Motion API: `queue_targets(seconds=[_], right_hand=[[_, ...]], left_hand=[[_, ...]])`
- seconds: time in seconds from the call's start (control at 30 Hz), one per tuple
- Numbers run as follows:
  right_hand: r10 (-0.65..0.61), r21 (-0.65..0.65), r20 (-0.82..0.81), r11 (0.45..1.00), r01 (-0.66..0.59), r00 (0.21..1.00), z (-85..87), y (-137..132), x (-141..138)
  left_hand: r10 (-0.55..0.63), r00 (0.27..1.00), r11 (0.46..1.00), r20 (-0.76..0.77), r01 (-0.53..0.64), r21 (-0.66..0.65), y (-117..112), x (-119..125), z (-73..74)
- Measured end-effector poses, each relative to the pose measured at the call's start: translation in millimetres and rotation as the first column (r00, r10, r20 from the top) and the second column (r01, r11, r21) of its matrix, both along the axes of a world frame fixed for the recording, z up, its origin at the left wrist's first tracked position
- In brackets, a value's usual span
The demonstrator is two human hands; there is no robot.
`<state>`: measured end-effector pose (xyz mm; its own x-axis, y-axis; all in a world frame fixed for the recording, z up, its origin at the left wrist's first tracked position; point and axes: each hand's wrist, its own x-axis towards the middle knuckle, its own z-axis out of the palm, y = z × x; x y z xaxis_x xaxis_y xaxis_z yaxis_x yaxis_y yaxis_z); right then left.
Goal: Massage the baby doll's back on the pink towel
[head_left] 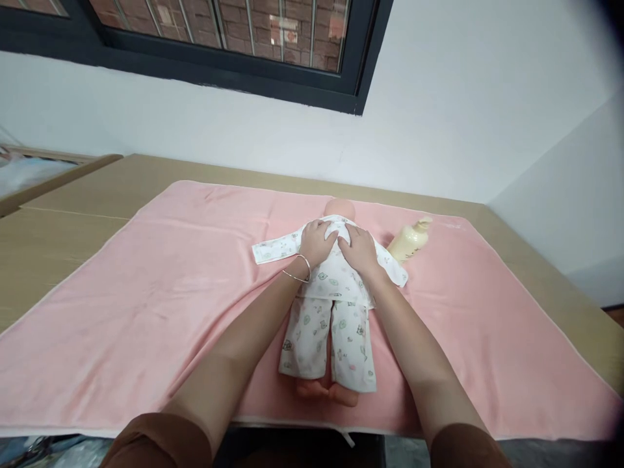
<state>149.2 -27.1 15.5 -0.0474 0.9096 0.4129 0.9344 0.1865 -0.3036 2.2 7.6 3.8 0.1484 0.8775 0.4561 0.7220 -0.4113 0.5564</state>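
Observation:
A baby doll (336,279) lies stretched out in the middle, its head toward the wall and its feet toward me. It wears a white printed top and white printed trousers (305,338); no facial features show. My left hand (316,244), with a silver bangle at the wrist, rests flat on the doll's upper body on the left side. Across from it, my right hand (359,248) lies flat on the right side, thumbs close together. Both hands are open, fingers spread over the cloth. One sleeve reaches out to each side.
A pale yellow pump bottle (409,242) lies tilted beside the right sleeve. Under the doll, a pink blanket (195,260) covers much of the wooden table (97,195). A white wall and a dark-framed window (234,58) stand behind; a wooden-edged tray or crib is at far left.

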Motion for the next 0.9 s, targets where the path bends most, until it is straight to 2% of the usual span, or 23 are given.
queue_targets(seconds=[0.37,0.47,0.57,0.67,0.73,0.9], right_hand=[[0.004,-0.075,-0.038,0.997,-0.007,0.999,-7.4,2,5],[0.009,-0.072,-0.043,0.997,-0.012,0.999,-5.3,1,4],[0.014,-0.057,-0.04,0.998,-0.016,0.999,1.0,-6,-2],[0.008,-0.005,-0.012,1.0,-0.008,1.0,8.1,-17,-10],[-0.005,0.025,-0.004,1.0,0.005,1.0,10.6,-24,-14],[-0.066,0.021,-0.07,0.997,0.068,0.995,6.2,-23,-13]], left_hand=[[-0.087,0.995,0.996,-0.053,0.086,-0.014,5,-1,0.8],[-0.09,0.99,0.996,-0.112,0.089,-0.015,0,1,9.8],[-0.074,0.966,0.997,-0.248,0.072,-0.014,-11,5,24.5],[-0.04,0.928,0.999,-0.371,0.033,-0.025,-23,8,37.0],[-0.014,0.92,1.0,-0.392,0.004,-0.026,-28,9,40.6],[0.027,0.948,0.999,-0.318,-0.032,-0.01,-23,7,32.6]])
